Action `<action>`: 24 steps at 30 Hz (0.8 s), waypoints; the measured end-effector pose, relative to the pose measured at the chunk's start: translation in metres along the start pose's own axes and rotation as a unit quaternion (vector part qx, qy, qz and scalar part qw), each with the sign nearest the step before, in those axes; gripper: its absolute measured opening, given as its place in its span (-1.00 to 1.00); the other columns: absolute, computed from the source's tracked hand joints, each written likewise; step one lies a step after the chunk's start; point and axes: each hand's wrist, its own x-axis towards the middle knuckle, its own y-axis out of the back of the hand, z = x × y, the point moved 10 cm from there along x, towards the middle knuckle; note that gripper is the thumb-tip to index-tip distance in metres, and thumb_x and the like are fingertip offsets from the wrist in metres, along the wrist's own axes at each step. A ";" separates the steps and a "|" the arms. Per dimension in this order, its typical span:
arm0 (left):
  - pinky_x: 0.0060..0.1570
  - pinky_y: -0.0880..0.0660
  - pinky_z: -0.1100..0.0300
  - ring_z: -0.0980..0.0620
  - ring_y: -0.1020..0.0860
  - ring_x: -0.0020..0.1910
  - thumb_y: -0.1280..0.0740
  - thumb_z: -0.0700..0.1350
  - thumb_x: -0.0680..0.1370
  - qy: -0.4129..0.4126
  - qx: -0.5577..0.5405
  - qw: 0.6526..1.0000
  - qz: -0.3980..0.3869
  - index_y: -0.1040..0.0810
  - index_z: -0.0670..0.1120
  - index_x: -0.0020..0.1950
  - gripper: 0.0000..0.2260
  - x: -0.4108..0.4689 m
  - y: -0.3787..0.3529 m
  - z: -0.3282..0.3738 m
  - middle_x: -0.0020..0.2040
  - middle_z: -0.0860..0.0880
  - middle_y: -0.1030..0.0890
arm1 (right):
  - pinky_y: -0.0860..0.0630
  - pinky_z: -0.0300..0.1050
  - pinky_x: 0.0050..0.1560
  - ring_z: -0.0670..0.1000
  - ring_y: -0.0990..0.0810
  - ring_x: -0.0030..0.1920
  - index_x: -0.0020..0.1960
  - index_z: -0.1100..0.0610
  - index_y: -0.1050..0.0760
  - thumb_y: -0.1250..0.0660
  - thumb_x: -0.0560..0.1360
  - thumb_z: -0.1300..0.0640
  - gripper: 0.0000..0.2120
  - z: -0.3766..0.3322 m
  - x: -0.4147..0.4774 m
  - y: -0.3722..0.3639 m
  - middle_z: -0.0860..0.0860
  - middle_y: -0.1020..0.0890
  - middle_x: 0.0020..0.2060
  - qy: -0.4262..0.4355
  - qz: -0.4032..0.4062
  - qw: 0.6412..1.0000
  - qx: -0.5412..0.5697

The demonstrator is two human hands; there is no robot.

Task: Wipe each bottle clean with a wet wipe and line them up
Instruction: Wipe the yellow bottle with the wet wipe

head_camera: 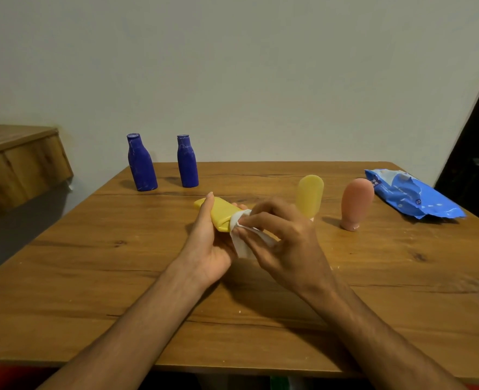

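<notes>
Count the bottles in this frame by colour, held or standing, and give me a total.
Blue bottles: 2
Yellow bottles: 2, one of them held in the left hand
Pink bottle: 1
Total: 5

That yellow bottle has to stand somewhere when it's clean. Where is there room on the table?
Bare wood: between the right blue bottle and the standing yellow bottle at the back, and the near-left table in front of the left blue bottle. Crowded: the right side, with the pink bottle and wipes pack.
</notes>
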 end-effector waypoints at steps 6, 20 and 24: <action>-0.10 -0.64 -0.03 -0.10 -0.63 0.07 -0.37 0.14 0.52 -0.014 -0.010 1.000 -0.001 -0.49 -0.19 0.32 -0.49 0.002 0.001 0.001 0.19 -0.19 -0.61 | -0.58 0.03 -0.24 0.08 -0.58 -0.10 -0.01 0.16 -0.63 -0.45 0.45 0.12 -0.84 0.003 -0.001 0.002 0.08 -0.61 -0.07 -0.003 0.015 1.000 -0.019; -0.07 -0.65 -0.01 -0.09 -0.64 0.01 -0.37 0.13 0.52 -0.009 -0.021 1.000 -0.007 -0.51 -0.18 0.30 -0.51 0.006 0.001 -0.002 0.08 -0.19 -0.63 | -0.58 -0.05 -0.19 -0.03 -0.55 -0.06 0.00 0.16 -0.63 -0.40 0.42 0.15 -0.83 -0.004 -0.002 -0.002 0.06 -0.63 -0.09 0.022 -0.010 0.999 -0.038; 0.11 -0.58 -0.05 -0.13 -0.61 0.15 -0.34 0.14 0.54 -0.022 -0.010 1.000 -0.001 -0.49 -0.19 0.32 -0.50 0.007 0.003 0.000 0.20 -0.24 -0.60 | -0.58 0.06 -0.24 0.00 -0.59 -0.12 -0.02 0.19 -0.64 -0.47 0.42 0.20 -0.85 0.008 -0.002 0.007 0.06 -0.64 -0.12 -0.026 0.037 0.999 -0.027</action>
